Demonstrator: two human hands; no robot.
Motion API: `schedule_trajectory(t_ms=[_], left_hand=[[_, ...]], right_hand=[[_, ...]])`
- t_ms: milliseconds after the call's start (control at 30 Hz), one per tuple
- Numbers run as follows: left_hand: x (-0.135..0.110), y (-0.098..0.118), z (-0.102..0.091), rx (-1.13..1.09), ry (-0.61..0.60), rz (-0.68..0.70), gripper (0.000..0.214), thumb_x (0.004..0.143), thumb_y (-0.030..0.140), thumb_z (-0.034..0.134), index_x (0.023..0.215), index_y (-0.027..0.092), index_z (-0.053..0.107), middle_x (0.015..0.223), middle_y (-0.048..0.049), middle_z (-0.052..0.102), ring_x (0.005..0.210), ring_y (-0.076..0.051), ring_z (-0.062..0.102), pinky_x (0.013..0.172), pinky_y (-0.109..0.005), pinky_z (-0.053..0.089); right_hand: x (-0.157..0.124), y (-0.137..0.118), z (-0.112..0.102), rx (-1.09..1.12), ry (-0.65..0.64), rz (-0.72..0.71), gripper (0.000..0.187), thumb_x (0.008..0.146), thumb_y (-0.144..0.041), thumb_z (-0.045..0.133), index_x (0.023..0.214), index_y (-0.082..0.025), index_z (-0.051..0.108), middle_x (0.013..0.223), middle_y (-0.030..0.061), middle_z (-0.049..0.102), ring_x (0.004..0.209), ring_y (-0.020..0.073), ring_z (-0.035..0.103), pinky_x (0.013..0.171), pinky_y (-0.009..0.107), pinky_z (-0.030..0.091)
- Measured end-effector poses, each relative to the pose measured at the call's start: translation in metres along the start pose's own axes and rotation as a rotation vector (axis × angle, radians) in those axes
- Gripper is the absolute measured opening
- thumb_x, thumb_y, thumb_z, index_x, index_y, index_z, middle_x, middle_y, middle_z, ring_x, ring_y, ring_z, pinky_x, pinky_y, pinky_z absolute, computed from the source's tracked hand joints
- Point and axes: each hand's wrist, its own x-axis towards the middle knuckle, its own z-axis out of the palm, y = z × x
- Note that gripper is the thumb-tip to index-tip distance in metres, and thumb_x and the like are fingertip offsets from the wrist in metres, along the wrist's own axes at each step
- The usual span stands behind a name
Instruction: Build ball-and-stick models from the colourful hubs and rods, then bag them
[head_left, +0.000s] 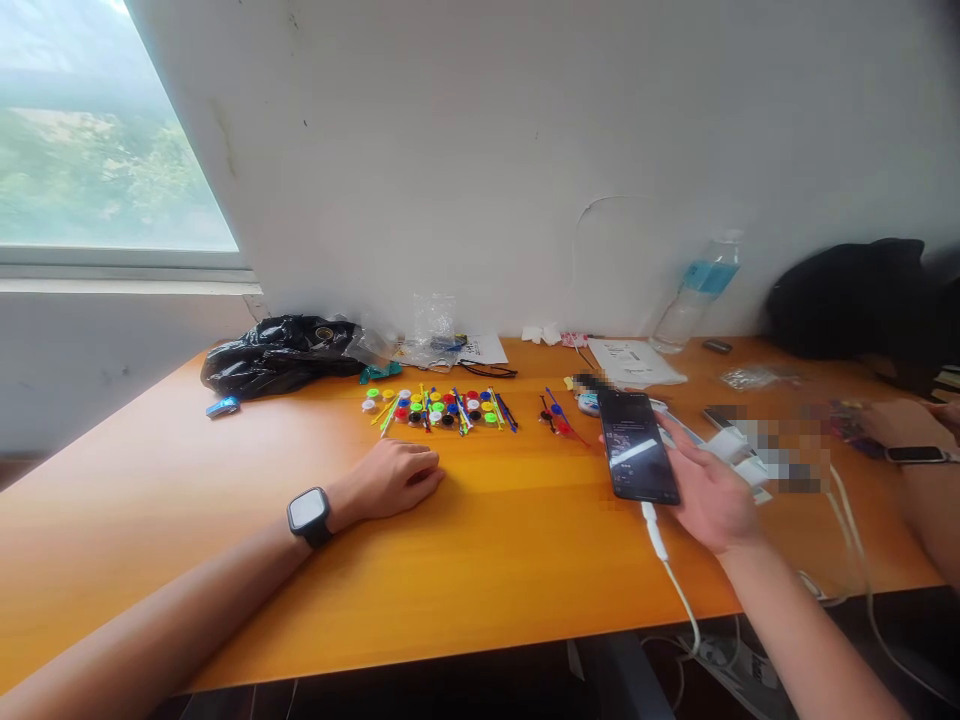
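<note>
My left hand (394, 478) rests on the orange table (225, 500) with its fingers curled under into a loose fist, holding nothing; a smartwatch (309, 514) is on that wrist. In front of it lies a row of small coloured caps and thin plastic sticks (439, 408), with a few more red and blue pieces (556, 414) to the right. My right hand (709, 490) holds a black phone (637, 445) by its right edge, screen up, tilted above the table. A white cable (671, 575) plugs into the phone's lower end and hangs over the table edge.
A black plastic bag (281, 355), clear plastic packets (433, 335), papers (634, 362) and a water bottle (697, 290) stand along the wall. A black bag (855, 295) sits far right. Another person's arm with a watch (919, 455) reaches in at the right edge. A window (90, 150) is at left.
</note>
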Motion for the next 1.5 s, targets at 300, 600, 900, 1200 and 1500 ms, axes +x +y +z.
schedule_trajectory(t_ms=[300,600,900,1200,1500], left_hand=[[0.000,0.001,-0.001,-0.004,-0.012,-0.012,0.037,0.107,0.031,0.049,0.072,0.021,0.048,0.069,-0.0004,0.060,0.059,-0.014,0.051,0.061,-0.031,0.033],[0.001,0.001,-0.002,-0.008,-0.011,-0.006,0.036,0.106,0.030,0.050,0.072,0.021,0.050,0.069,-0.0008,0.060,0.059,-0.014,0.052,0.060,-0.030,0.033],[0.001,0.001,-0.001,-0.006,-0.010,-0.006,0.036,0.107,0.031,0.049,0.072,0.021,0.049,0.070,-0.0009,0.060,0.059,-0.014,0.052,0.061,-0.031,0.034],[0.001,0.001,-0.001,-0.009,-0.009,0.002,0.035,0.106,0.030,0.051,0.072,0.021,0.052,0.069,-0.0003,0.060,0.059,-0.014,0.051,0.060,-0.033,0.035],[0.002,0.002,-0.004,0.013,-0.005,0.023,0.036,0.106,0.028,0.047,0.071,0.021,0.051,0.068,-0.0011,0.059,0.057,-0.014,0.051,0.057,-0.033,0.032]], right_hand=[[0.002,0.002,-0.003,0.205,-0.036,0.069,0.069,0.096,-0.058,0.052,0.159,-0.032,0.041,0.153,0.0117,0.062,0.140,0.0390,0.059,0.111,0.064,0.054],[-0.001,0.001,0.001,0.211,-0.083,0.097,0.093,0.078,-0.033,0.084,0.158,-0.041,0.038,0.140,0.0069,0.071,0.130,0.0344,0.068,0.102,0.051,0.062],[0.000,0.005,-0.002,0.205,-0.043,0.105,0.088,0.080,-0.031,0.084,0.157,-0.042,0.044,0.138,0.0039,0.073,0.124,0.0317,0.072,0.095,0.043,0.067],[-0.001,-0.002,0.000,0.206,-0.036,0.171,0.078,0.090,-0.039,0.071,0.161,-0.040,0.038,0.137,0.0064,0.074,0.127,0.0328,0.070,0.101,0.052,0.062],[0.010,0.003,-0.042,-0.221,0.133,0.256,0.044,0.087,-0.056,0.071,0.124,-0.035,0.077,0.156,0.0073,0.060,0.150,0.0351,0.048,0.117,0.039,0.049]])
